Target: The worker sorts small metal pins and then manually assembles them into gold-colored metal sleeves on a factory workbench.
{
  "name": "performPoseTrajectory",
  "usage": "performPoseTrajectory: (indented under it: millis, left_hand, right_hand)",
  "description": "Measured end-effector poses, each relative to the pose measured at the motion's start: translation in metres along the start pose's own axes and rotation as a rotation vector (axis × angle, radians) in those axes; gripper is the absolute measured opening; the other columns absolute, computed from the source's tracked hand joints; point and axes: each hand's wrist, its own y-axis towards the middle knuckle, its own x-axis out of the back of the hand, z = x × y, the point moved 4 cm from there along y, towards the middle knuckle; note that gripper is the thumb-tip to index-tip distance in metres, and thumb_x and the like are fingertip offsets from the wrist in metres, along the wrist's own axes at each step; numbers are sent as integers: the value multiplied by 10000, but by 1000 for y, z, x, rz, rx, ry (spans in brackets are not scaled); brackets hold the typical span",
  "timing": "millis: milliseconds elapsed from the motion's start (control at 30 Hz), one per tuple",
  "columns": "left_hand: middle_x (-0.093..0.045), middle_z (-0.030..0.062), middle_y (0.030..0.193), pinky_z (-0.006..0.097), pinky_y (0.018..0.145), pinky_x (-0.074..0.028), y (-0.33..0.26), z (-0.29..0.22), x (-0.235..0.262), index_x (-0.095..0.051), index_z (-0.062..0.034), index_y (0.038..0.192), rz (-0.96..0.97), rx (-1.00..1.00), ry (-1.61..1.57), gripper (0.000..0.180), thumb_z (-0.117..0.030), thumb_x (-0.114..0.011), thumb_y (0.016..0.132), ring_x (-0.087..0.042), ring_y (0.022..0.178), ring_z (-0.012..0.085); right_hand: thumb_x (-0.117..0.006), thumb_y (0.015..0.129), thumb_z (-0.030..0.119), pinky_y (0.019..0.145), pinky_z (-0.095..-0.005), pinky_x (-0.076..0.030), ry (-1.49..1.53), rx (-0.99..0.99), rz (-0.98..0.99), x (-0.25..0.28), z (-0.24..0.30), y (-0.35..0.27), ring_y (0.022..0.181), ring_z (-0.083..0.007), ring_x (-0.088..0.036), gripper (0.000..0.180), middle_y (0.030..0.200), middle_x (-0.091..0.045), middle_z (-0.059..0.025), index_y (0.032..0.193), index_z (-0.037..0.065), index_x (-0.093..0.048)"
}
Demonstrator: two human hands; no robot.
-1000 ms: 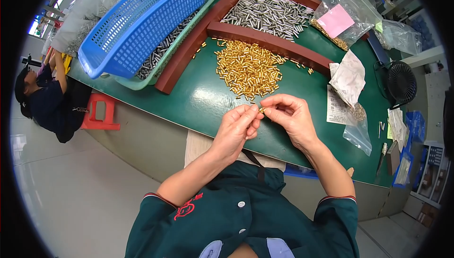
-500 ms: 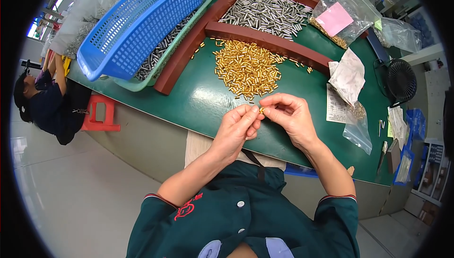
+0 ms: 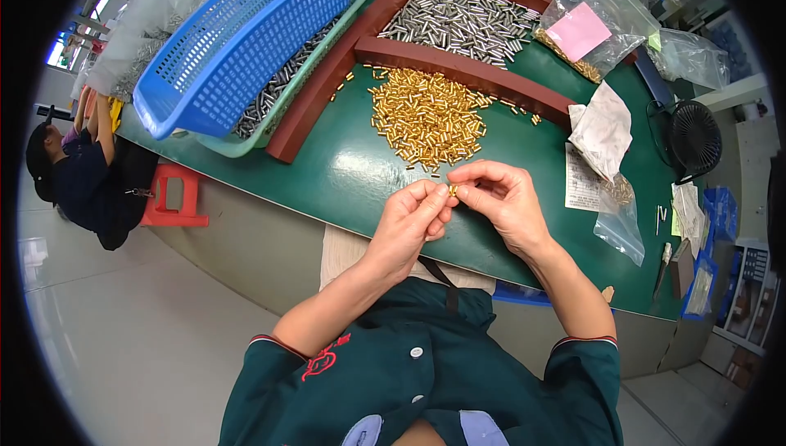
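Note:
Close together above the near part of the green table, my two hands meet fingertip to fingertip. Between them is a small gold metal cylinder [image 3: 453, 191], partly covered by the fingers. My left hand [image 3: 411, 218] is closed, its thumb and forefinger pinching the piece from the left. My right hand [image 3: 505, 204] pinches it from the right with thumb and forefinger. Just beyond the fingertips lies a heap of similar gold cylinders [image 3: 427, 119], with a few strays around it.
Dark red bars [image 3: 471, 67] divide the table [image 3: 327, 188]; silver pins [image 3: 458, 24] lie behind them. Left, a blue basket [image 3: 246, 53] rests in a green tray [image 3: 270, 127]. Right are papers [image 3: 602, 135], plastic bags [image 3: 620, 233] and a fan [image 3: 694, 139]. Another person [image 3: 86, 168] is far left.
My hands have hardly moved; the small gold cylinder has turned slightly between the fingertips. The other person's head at far left has shifted a little.

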Motion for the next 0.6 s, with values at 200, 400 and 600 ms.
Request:
performPoseTrajectory:
  millis: [200,400,600]
  left_hand:
    - [-502,2,715,179,499,-314,0,0,0,-555,-15,861,3,-5,1,193,-177,-500,949,-379,575,33]
    - [-499,-1,710,178,498,-311,0,0,0,-554,-17,858,8,-3,11,198,-184,-499,950,-377,572,33]
    - [-495,-5,695,177,497,-311,0,0,-2,-555,-20,856,5,-3,30,208,-196,-497,951,-374,562,35]
  right_hand:
    - [-612,837,5,753,-229,-497,-1,0,8,1,-1,0,831,-103,-605,164,931,-648,-74,995,-30,-636]
    - [-614,836,12,745,-225,-493,-18,-11,13,0,1,0,824,-101,-602,157,926,-647,-67,985,-28,-642]
    - [-613,833,16,800,-251,-468,-79,-21,54,-1,3,0,843,-120,-586,139,900,-610,-49,961,-19,-654]
